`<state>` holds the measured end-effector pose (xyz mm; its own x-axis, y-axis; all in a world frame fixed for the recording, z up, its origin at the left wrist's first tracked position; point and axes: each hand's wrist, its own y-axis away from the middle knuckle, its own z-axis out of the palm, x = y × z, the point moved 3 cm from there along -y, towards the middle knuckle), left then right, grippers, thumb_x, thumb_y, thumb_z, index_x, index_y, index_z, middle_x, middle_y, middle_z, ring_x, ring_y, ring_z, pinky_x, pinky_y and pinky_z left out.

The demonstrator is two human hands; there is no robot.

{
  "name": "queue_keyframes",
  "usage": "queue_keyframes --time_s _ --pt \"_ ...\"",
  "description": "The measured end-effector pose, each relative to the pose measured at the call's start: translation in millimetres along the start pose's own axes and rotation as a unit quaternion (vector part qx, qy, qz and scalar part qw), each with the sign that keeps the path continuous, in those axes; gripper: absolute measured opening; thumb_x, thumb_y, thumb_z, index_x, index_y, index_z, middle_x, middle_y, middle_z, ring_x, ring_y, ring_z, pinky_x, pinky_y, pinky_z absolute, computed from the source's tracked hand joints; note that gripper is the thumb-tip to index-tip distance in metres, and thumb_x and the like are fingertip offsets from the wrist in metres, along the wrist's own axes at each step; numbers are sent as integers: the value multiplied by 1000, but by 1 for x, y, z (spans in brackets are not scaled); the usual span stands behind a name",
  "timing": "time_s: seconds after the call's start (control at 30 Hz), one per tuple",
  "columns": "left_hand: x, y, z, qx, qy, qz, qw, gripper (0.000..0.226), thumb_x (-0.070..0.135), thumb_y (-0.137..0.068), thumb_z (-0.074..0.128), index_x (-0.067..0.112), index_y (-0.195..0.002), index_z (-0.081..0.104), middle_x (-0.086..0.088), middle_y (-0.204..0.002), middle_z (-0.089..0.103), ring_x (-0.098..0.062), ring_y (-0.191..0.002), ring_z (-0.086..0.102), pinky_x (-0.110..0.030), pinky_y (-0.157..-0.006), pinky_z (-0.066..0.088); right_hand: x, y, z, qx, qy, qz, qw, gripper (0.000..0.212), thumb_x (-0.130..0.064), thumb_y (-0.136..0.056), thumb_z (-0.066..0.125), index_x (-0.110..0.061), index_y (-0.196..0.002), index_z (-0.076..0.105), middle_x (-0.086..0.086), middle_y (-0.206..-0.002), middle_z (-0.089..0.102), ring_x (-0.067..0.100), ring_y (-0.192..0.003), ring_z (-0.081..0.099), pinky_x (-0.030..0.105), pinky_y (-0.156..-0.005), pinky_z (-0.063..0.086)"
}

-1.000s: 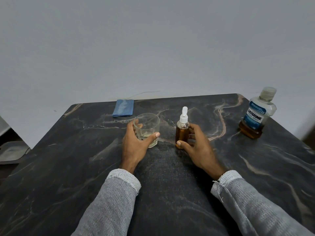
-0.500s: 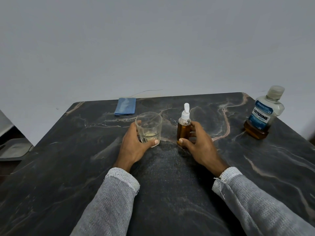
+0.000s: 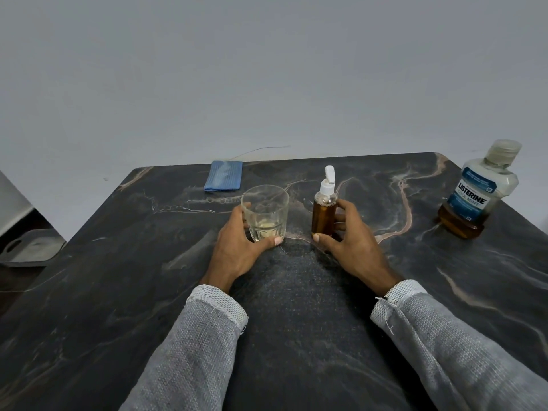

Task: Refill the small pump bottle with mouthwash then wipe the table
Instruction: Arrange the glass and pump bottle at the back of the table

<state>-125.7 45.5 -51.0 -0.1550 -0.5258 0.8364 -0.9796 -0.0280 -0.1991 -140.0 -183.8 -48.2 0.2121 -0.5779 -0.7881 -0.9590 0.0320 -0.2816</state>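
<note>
A small amber pump bottle (image 3: 323,215) with a white pump top stands upright in the middle of the dark marble table (image 3: 118,292). My right hand (image 3: 350,241) grips its lower part, thumb in front and fingers behind. Left of it stands a clear glass (image 3: 265,212) with a little pale liquid at the bottom; my left hand (image 3: 237,247) holds it around the base. A mouthwash bottle (image 3: 477,191) with a blue label and a closed cap stands at the far right. A folded blue cloth (image 3: 224,179) lies near the table's back edge.
A plain grey wall rises behind the table. A grey tray-like object (image 3: 32,247) sits lower, off the table's left side. The table's right back corner is rounded, near the mouthwash bottle.
Both hands keep their hold on the glass and the pump bottle. The view has shifted slightly, so everything sits a little further right in the frame.
</note>
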Motion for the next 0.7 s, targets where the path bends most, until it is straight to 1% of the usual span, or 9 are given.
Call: queue_keyframes --time_s 0.07,0.13,0.17,0.27,0.33,0.4,0.53,0.63,0.7 --pt "0 0 1 -6 -7 -1 1000 90 44 -60 88 29 -134 38 18 -119 51 -3 -104 52 -20 -86 39 3 0 1 1 20 4 1000 78 -31 -76 81 -23 -138 34 -2 -129 57 3 -101 52 16 -82 40" --pt "-2 -1 1 -7 -10 -5 1000 86 43 -61 87 28 -132 40 14 -124 55 -4 -104 53 -22 -87 41 3 -3 2 6 29 7 1000 76 -34 -74 81 -24 -135 36 -2 -124 57 4 -98 53 10 -74 37" --pt "-4 -2 1 -6 -11 -7 1000 85 43 -61 87 27 -131 41 11 -126 57 -5 -104 54 -24 -88 43 4 -5 2 8 33 8 999 74 -34 -75 80 -23 -134 37 -1 -123 58 5 -96 53 10 -72 37" --pt "-9 -4 1 -8 0 -10 1000 82 41 -61 87 27 -129 43 7 -127 60 -8 -109 58 -32 -96 49 4 -11 2 5 57 4 998 67 -32 -78 78 -20 -132 40 2 -125 60 7 -94 53 19 -76 40" --pt "-13 -6 0 -5 14 -12 1000 78 35 -64 87 28 -129 44 6 -125 62 -8 -110 60 -35 -99 49 5 -15 2 -4 69 10 998 65 -31 -80 76 -20 -133 40 3 -127 59 9 -96 53 22 -79 42" --pt "-15 -8 1 0 27 -16 1000 76 31 -67 86 27 -130 44 5 -126 62 -9 -112 60 -33 -100 49 6 -20 1 -10 74 18 997 66 -29 -81 76 -20 -135 40 3 -127 60 13 -102 58 23 -82 43" --pt "-18 -14 3 4 44 -18 999 68 26 -68 86 27 -125 48 4 -126 62 -7 -111 60 -22 -95 47 8 -30 0 -17 85 24 996 64 -27 -81 76 -19 -134 40 6 -128 60 18 -105 62 26 -84 45" --pt "-18 -23 4 8 43 -16 999 68 25 -67 87 25 -125 50 2 -127 62 -9 -110 60 -25 -96 47 10 -38 0 -21 106 34 994 63 -28 -82 75 -19 -133 40 6 -130 59 22 -106 62 32 -87 49" --pt "-17 -32 3 16 31 -13 999 69 24 -65 88 22 -124 52 -1 -130 58 -14 -111 61 -31 -96 51 11 -45 0 -26 124 35 991 62 -30 -82 75 -18 -131 40 7 -128 60 23 -106 63 38 -90 52"
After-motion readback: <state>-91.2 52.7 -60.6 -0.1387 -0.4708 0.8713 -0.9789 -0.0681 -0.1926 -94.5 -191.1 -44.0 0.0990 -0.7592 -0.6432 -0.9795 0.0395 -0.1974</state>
